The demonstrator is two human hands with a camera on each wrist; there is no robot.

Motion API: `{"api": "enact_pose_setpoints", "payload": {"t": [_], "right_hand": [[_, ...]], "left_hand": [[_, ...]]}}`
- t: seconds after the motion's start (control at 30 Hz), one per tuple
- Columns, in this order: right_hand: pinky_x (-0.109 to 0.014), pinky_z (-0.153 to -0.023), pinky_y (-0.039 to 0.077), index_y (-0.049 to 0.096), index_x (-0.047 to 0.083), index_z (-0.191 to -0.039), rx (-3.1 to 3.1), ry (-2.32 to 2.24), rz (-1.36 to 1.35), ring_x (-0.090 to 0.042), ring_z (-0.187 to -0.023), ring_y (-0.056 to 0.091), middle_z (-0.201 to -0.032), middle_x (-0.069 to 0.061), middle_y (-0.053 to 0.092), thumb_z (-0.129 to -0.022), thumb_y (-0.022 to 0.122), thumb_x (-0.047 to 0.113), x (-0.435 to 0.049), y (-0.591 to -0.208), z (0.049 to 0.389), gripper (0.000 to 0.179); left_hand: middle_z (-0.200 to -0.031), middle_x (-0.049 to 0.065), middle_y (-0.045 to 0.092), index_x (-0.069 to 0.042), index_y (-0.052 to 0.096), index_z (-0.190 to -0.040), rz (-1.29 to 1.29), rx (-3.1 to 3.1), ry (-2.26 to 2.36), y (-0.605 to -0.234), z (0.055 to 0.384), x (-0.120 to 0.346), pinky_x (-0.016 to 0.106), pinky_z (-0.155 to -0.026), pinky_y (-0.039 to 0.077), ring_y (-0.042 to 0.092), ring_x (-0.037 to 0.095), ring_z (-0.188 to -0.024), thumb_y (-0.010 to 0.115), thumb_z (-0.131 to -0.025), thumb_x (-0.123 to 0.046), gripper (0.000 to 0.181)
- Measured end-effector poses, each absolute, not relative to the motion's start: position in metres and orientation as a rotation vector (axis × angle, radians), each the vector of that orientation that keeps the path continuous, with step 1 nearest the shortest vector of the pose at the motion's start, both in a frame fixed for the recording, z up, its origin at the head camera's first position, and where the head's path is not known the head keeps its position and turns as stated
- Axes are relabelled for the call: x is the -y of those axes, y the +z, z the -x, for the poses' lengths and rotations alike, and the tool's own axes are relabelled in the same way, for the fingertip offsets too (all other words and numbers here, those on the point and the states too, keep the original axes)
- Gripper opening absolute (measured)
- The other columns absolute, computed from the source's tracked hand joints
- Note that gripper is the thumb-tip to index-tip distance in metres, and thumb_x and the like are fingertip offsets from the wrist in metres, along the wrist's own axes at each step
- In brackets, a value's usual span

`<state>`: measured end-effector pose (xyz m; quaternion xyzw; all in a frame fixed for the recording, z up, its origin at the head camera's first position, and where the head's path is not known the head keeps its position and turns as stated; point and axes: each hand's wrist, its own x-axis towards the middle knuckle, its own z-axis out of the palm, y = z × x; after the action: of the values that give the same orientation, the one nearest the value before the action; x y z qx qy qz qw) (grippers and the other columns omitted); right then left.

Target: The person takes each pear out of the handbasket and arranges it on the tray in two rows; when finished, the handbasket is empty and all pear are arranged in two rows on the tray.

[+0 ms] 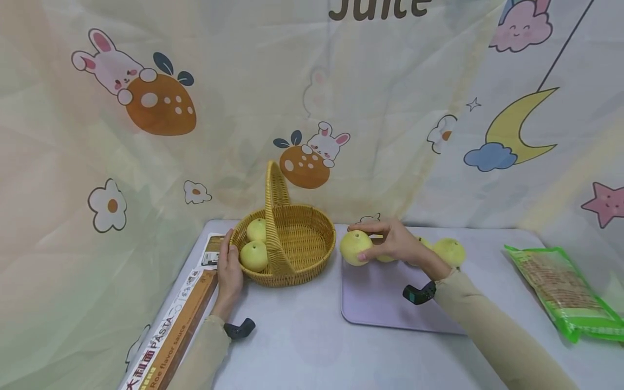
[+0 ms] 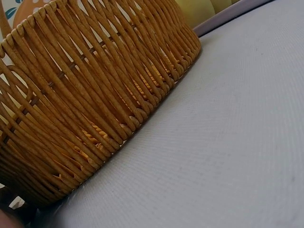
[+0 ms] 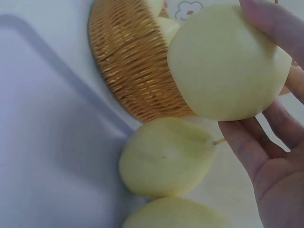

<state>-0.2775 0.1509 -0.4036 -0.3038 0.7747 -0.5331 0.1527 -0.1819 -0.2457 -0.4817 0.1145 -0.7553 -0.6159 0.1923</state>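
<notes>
In the head view my right hand [image 1: 397,242] holds a pale yellow pear [image 1: 356,248] between thumb and fingers, above the left back part of a lilac board [image 1: 380,303]. The right wrist view shows that pear [image 3: 228,64] up close, with another pear [image 3: 166,156] below it on the board. My left hand [image 1: 230,276] rests along the left outer side of a wicker basket [image 1: 312,265], its fingers fairly straight. Inside the basket, left of its tall handle, sit two pears [image 1: 254,256]. The left wrist view is mostly basket wall [image 2: 90,80].
More pears [image 1: 449,252] lie along the board's back edge, partly behind my right hand. A green-edged food packet [image 1: 560,287] lies at the table's right. Long pasta and sauce boxes [image 1: 180,330] line the left edge. A printed cloth [image 1: 234,97] hangs behind.
</notes>
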Motion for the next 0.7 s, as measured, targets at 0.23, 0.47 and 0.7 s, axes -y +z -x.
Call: {"api": "enact_pose_setpoints", "payload": {"t": [0.23, 0.47, 0.7], "right_hand": [[-0.025, -0.107, 0.056, 0.072, 0.017, -0.139, -2.267, -1.5, 0.881, -0.013, -0.139, 0.058, -0.143, -0.001, 0.07, -0.077, 0.097, 0.015, -0.162, -0.418, 0.272, 0.067], [-0.025, -0.111, 0.054, 0.073, 0.014, -0.138, -2.275, -1.569, 0.851, -0.023, -0.145, 0.054, -0.146, -0.005, 0.068, -0.073, 0.098, 0.015, -0.166, -0.437, 0.267, 0.07], [-0.029, -0.11, 0.056, 0.072, 0.014, -0.139, -2.302, -1.583, 0.835, -0.012, -0.136, 0.062, -0.153, -0.012, 0.061, -0.072, 0.099, 0.016, -0.166, -0.448, 0.258, 0.072]], "left_hand": [[-0.178, 0.003, 0.021, -0.021, 0.024, -0.17, -0.333, 2.126, -1.708, -0.494, 0.189, 0.251, 0.048, -0.138, 0.01, 0.013, 0.026, -0.166, 0.025, -0.116, -0.021, 0.054], [-0.178, 0.007, 0.021, -0.017, 0.024, -0.17, -0.315, 2.118, -1.733, -0.476, 0.177, 0.243, 0.05, -0.138, 0.009, 0.012, 0.029, -0.166, 0.027, -0.116, -0.018, 0.055], [-0.178, 0.007, 0.021, -0.016, 0.024, -0.17, -0.315, 2.114, -1.731, -0.476, 0.178, 0.243, 0.05, -0.138, 0.009, 0.012, 0.029, -0.166, 0.027, -0.115, -0.017, 0.055]]}}
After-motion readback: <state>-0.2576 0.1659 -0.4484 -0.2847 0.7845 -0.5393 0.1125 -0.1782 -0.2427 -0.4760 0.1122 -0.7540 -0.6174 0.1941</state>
